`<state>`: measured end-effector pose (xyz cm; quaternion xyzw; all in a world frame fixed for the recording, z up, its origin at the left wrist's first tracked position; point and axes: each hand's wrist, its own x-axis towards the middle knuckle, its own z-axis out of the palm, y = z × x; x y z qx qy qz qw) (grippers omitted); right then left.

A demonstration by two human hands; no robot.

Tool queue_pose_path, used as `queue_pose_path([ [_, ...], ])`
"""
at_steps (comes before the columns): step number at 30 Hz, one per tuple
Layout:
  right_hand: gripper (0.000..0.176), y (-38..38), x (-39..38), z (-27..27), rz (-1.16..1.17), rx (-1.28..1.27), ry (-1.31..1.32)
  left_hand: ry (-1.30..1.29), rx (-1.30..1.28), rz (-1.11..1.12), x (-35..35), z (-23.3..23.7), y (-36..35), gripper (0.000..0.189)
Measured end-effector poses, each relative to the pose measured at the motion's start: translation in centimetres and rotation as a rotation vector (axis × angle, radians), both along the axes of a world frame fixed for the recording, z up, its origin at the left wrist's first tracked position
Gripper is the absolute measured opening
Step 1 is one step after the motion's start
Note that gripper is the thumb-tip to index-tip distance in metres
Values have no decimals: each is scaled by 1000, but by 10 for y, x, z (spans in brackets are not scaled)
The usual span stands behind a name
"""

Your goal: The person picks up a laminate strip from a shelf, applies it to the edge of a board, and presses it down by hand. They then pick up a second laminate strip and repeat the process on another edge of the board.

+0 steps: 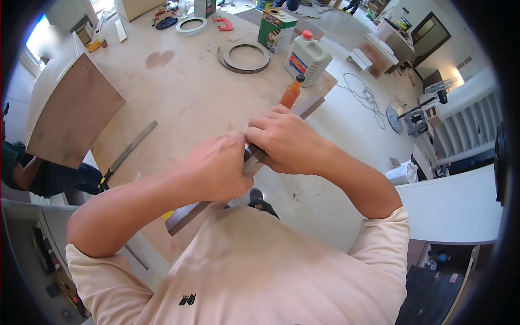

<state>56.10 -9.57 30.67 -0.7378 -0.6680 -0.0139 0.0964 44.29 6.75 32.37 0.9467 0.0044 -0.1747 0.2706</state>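
A long narrow wooden board [188, 215] runs slantwise in front of my chest, along the near edge of the table. My left hand [219, 165] is closed round its middle, with the thumb pressed against the side. Close beside it, my right hand [284, 138] is also closed on the board, fingers curled over the top. Something dark shows between the two hands, too covered to make out. Just past my right hand stands an orange bottle [290, 95] with a black cap. A long flat file [132, 143] with a black and yellow handle lies left of my left hand.
On the wooden tabletop [184, 97] are rolls of edging strip [246, 58], a white jug [310, 58] with a red cap and a green tin [277, 31]. At left, another person [21, 168] is beside a curved panel [76, 114]. A cable [365, 97] lies on the floor.
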Motion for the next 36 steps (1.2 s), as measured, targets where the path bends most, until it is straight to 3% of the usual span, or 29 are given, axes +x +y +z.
queue_pose_path([
  [13,23,21,7,3,1,-21,-56,-57,32,60,7,0,11,32],
  [22,27,23,15,7,28,-73,86,23,13,32,-1,9,23,52],
  [25,34,17,16,13,29,-22,188,-192,-161,5,-19,4,32,50],
  [27,40,11,16,7,68,76,208,-62,-299,57,-20,11,37,44],
  [30,45,7,8,-2,106,302,11,49,-595,155,-14,-8,53,33],
  [33,40,1,-18,-18,-198,524,-120,141,-748,234,-5,-23,70,25],
  [36,34,1,-37,-60,-510,729,90,179,-853,242,2,-29,75,20],
])
